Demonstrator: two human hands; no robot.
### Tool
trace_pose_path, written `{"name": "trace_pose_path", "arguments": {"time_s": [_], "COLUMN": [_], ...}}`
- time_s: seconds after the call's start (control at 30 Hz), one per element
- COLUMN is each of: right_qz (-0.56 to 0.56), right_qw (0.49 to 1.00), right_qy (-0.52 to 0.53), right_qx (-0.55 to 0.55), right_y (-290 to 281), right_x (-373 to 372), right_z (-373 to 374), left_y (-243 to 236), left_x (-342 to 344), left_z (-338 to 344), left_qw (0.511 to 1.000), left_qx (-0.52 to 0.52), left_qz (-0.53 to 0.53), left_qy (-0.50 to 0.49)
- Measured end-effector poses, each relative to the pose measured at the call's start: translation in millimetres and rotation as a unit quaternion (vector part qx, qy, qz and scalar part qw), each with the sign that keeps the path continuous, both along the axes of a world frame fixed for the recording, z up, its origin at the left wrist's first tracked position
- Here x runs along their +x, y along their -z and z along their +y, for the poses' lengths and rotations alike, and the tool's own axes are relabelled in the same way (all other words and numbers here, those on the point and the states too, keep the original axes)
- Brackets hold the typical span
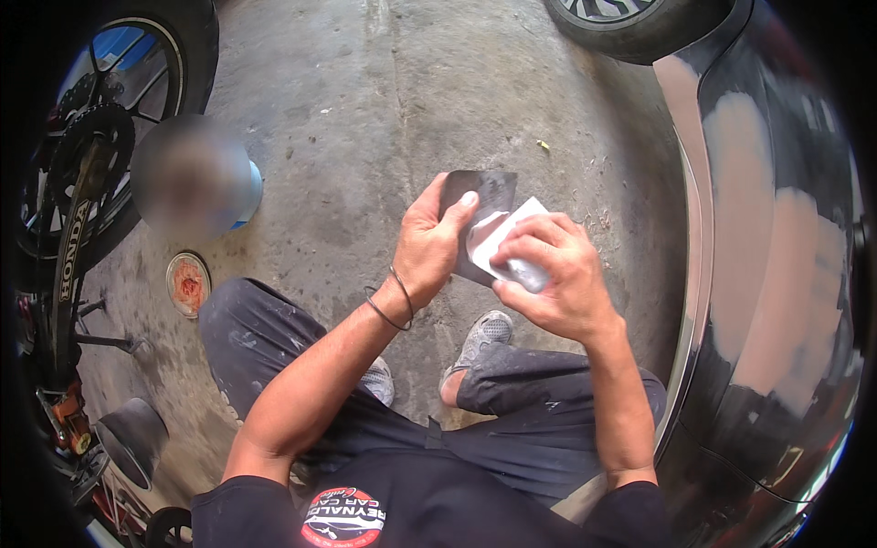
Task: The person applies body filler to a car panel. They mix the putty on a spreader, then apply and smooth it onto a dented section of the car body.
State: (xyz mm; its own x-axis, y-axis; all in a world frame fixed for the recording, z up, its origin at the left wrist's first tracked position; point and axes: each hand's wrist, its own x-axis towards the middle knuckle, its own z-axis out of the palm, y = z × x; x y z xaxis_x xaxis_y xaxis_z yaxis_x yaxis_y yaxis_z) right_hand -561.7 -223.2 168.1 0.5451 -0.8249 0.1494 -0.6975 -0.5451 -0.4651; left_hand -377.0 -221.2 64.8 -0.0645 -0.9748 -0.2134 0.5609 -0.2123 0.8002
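My left hand (432, 228) grips a thin dark grey flat sheet (489, 189) by its left edge, the thumb lying on top. Over the sheet's right part, my right hand (560, 274) pinches a white flat piece (523, 217) with bent fingers. A pale, glossy patch shows under those fingers; motion blur hides what it is. Some white also shows on the sheet beside the piece, and I cannot tell whether it is paste or part of the piece. Both hands are close together above the floor, in front of my knees.
To my right stands a dark car body panel (731, 411) with pinkish-beige filler patches (786, 310). A car wheel (612, 23) is at the far right. On the left are a motorcycle wheel (196, 55), a blue container (253, 196) partly blurred, and a round lid (187, 283) with reddish residue.
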Motion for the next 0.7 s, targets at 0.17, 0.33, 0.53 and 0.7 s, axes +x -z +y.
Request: {"name": "trace_pose_path", "arguments": {"time_s": [0.17,0.33,0.53,0.7], "right_qz": [-0.029,-0.147,-0.082,0.009], "right_qw": [0.999,0.978,0.990,0.999], "right_qy": [-0.003,-0.061,-0.016,0.021], "right_qx": [0.042,0.137,0.112,0.025], "right_y": [2,1,21,-3], "right_x": [1,11,-23,-21], "right_z": [-4,8,-2,-14], "left_y": [6,4,-3,-3], "left_x": [3,11,28,34], "left_z": [-1,-4,-2,-6], "left_qw": [1.000,0.985,0.972,1.000], "left_qx": [0.019,0.134,0.159,0.000], "left_qz": [-0.014,0.100,0.172,-0.010], "left_qy": [-0.009,-0.030,-0.008,0.001]}}
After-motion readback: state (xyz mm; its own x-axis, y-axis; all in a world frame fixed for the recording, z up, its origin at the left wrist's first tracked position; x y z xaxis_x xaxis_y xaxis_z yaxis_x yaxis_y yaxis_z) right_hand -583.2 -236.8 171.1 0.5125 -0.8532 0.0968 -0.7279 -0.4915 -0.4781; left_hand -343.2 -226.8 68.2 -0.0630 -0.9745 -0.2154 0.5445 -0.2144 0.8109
